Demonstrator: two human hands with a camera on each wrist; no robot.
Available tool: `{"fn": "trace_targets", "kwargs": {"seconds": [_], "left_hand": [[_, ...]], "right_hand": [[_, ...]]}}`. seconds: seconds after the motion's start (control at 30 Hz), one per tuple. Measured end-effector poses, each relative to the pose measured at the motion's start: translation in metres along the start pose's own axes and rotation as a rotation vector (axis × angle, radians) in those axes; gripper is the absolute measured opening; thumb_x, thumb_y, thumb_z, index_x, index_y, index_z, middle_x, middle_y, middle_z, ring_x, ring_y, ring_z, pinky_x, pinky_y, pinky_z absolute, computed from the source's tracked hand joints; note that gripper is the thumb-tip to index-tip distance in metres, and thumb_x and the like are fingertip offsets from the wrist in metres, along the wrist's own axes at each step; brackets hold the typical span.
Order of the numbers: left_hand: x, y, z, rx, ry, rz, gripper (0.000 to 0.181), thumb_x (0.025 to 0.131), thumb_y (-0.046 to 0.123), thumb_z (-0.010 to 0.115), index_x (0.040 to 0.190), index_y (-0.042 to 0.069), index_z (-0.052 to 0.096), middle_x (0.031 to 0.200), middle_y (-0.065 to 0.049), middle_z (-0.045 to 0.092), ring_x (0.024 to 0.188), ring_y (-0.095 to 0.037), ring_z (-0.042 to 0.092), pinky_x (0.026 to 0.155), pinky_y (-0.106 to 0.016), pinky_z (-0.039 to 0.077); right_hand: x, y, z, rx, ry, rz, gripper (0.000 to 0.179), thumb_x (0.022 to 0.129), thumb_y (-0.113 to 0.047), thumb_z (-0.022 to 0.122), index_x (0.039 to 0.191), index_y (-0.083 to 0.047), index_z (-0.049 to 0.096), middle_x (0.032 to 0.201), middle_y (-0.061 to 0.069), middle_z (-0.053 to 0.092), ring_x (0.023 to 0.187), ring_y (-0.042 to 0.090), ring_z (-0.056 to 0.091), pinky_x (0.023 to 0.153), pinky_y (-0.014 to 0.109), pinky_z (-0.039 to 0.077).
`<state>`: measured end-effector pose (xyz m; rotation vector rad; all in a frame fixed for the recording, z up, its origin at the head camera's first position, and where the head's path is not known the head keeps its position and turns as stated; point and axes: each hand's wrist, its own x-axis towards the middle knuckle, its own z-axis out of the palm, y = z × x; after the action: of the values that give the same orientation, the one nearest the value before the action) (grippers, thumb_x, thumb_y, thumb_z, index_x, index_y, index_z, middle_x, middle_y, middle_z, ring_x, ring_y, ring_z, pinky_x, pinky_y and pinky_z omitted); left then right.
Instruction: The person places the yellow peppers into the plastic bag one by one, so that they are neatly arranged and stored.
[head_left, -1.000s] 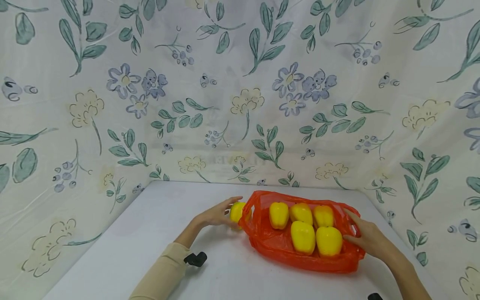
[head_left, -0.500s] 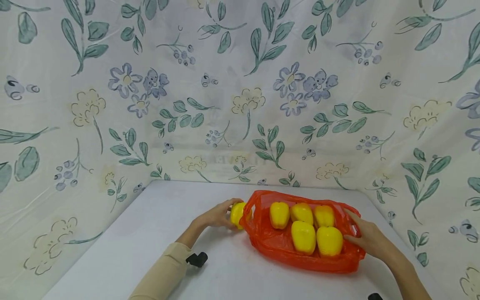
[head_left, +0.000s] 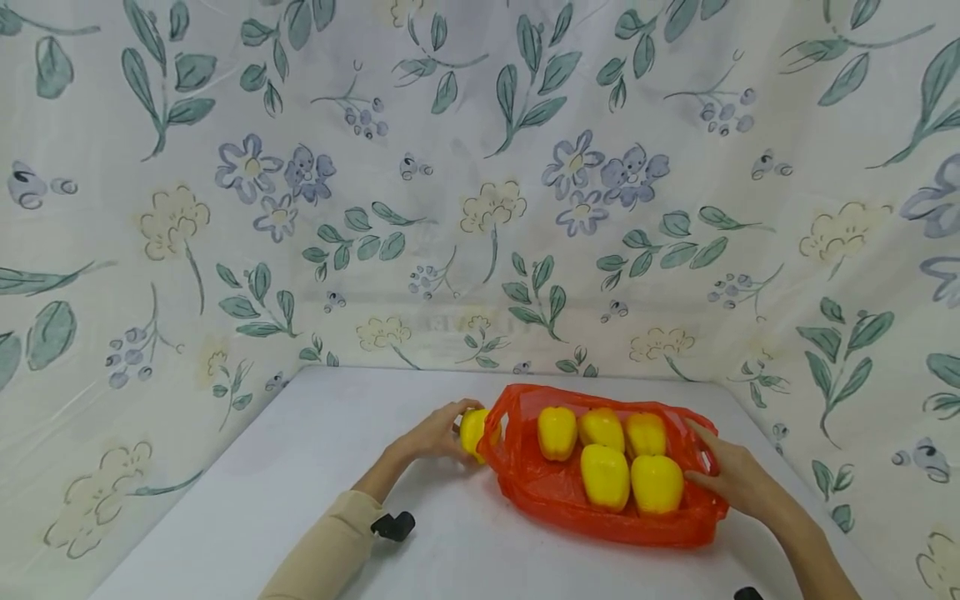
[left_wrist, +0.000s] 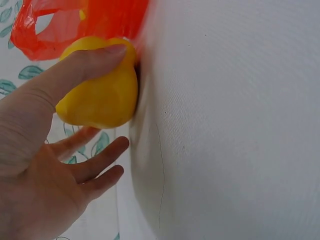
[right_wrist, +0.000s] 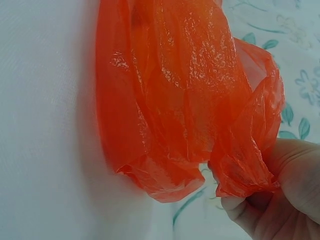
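Observation:
My left hand [head_left: 437, 433] grips a yellow bell pepper [head_left: 472, 432] standing on the table just left of the red plastic bag [head_left: 592, 525]. In the left wrist view the thumb lies across that pepper [left_wrist: 107, 102], and some of the other fingers are spread below it. The bag lies with its mouth spread wide, and several yellow bell peppers [head_left: 606, 477] sit inside. At the bag's right end my right hand [head_left: 738, 475] holds its rim. The right wrist view shows thumb and fingers pinching a gathered piece of red plastic [right_wrist: 245, 170].
A white table [head_left: 300, 467] carries everything. Behind and beside it hangs a floral cloth [head_left: 450, 250]. A black wrist device [head_left: 393, 526] sits by the left sleeve, and part of another [head_left: 748, 593] shows at the bottom right.
The left fingers, looser around the single bell pepper a second ago, have closed in on it. The right hand and the bag with its peppers stay in place.

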<state>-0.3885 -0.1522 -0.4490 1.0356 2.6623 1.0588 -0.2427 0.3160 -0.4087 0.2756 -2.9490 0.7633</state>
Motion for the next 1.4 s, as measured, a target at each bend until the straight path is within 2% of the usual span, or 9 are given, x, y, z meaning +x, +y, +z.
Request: {"fn": "trace_targets", "kwargs": {"seconds": [0.2, 0.33, 0.43, 0.6, 0.8, 0.93, 1.13, 1.3, 1.4], "left_hand": [[-0.003, 0.003, -0.001, 0.006, 0.06, -0.038, 0.075, 0.074, 0.03, 0.085, 0.137, 0.023, 0.046, 0.13, -0.004, 0.057, 0.116, -0.024, 0.054, 0.096, -0.043, 0.053], [-0.001, 0.01, -0.009, -0.024, 0.18, -0.1, 0.079, 0.072, 0.041, 0.085, 0.138, 0.026, 0.046, 0.128, -0.005, 0.058, 0.111, -0.025, 0.057, 0.089, -0.041, 0.055], [0.001, 0.017, -0.019, -0.059, 0.279, -0.11, 0.086, 0.069, 0.051, 0.085, 0.14, 0.028, 0.044, 0.13, -0.005, 0.057, 0.109, -0.024, 0.059, 0.087, -0.04, 0.056], [0.004, 0.033, -0.037, -0.123, 0.361, -0.062, 0.085, 0.072, 0.053, 0.083, 0.143, 0.032, 0.041, 0.126, -0.005, 0.057, 0.106, -0.023, 0.062, 0.088, -0.041, 0.056], [0.007, 0.056, -0.053, -0.134, 0.409, 0.055, 0.081, 0.077, 0.049, 0.08, 0.145, 0.032, 0.039, 0.128, -0.002, 0.056, 0.11, -0.021, 0.061, 0.098, -0.045, 0.052], [0.009, 0.075, -0.056, -0.142, 0.392, 0.14, 0.079, 0.079, 0.044, 0.08, 0.145, 0.034, 0.039, 0.136, 0.002, 0.05, 0.119, -0.02, 0.056, 0.105, -0.047, 0.048], [0.013, 0.108, -0.05, -0.141, 0.309, 0.225, 0.08, 0.079, 0.038, 0.081, 0.146, 0.034, 0.038, 0.138, 0.003, 0.047, 0.124, -0.018, 0.051, 0.108, -0.044, 0.046], [0.018, 0.13, -0.037, -0.133, 0.197, 0.328, 0.081, 0.077, 0.032, 0.083, 0.146, 0.028, 0.04, 0.141, 0.005, 0.048, 0.125, -0.015, 0.053, 0.108, -0.039, 0.046], [0.02, 0.139, -0.028, -0.114, 0.127, 0.361, 0.08, 0.076, 0.03, 0.084, 0.144, 0.025, 0.042, 0.141, 0.006, 0.05, 0.124, -0.012, 0.053, 0.108, -0.034, 0.046]], "right_hand": [[0.0, 0.002, 0.002, 0.005, -0.005, 0.0, 0.086, 0.082, -0.023, 0.078, 0.148, 0.004, 0.03, 0.124, 0.028, 0.06, 0.096, 0.027, 0.062, 0.073, 0.036, 0.061], [0.0, 0.001, 0.002, -0.006, 0.004, -0.011, 0.085, 0.082, -0.022, 0.078, 0.148, 0.005, 0.03, 0.123, 0.028, 0.06, 0.095, 0.026, 0.062, 0.073, 0.035, 0.061], [0.0, 0.001, 0.001, -0.007, 0.009, -0.014, 0.085, 0.082, -0.022, 0.078, 0.148, 0.004, 0.031, 0.122, 0.028, 0.06, 0.094, 0.025, 0.062, 0.072, 0.034, 0.061], [-0.001, 0.001, 0.001, -0.009, 0.013, -0.02, 0.085, 0.082, -0.022, 0.078, 0.148, 0.004, 0.031, 0.123, 0.028, 0.06, 0.095, 0.026, 0.062, 0.072, 0.034, 0.061], [-0.001, 0.001, 0.0, -0.004, 0.015, -0.027, 0.085, 0.082, -0.021, 0.078, 0.148, 0.004, 0.031, 0.123, 0.028, 0.06, 0.097, 0.027, 0.062, 0.072, 0.034, 0.061], [-0.001, 0.002, 0.0, -0.004, 0.015, -0.026, 0.085, 0.082, -0.022, 0.078, 0.148, 0.004, 0.031, 0.124, 0.029, 0.06, 0.097, 0.028, 0.063, 0.072, 0.034, 0.061], [0.0, 0.002, 0.001, 0.007, 0.004, -0.009, 0.086, 0.082, -0.024, 0.078, 0.148, 0.004, 0.031, 0.125, 0.029, 0.059, 0.098, 0.029, 0.062, 0.072, 0.034, 0.061], [-0.001, 0.002, 0.001, 0.013, 0.007, -0.017, 0.085, 0.082, -0.023, 0.078, 0.148, 0.004, 0.031, 0.124, 0.029, 0.059, 0.097, 0.028, 0.062, 0.071, 0.032, 0.061], [-0.002, 0.001, 0.0, 0.016, 0.014, -0.023, 0.085, 0.082, -0.021, 0.078, 0.148, 0.003, 0.031, 0.124, 0.029, 0.059, 0.096, 0.027, 0.063, 0.07, 0.032, 0.061]]}}
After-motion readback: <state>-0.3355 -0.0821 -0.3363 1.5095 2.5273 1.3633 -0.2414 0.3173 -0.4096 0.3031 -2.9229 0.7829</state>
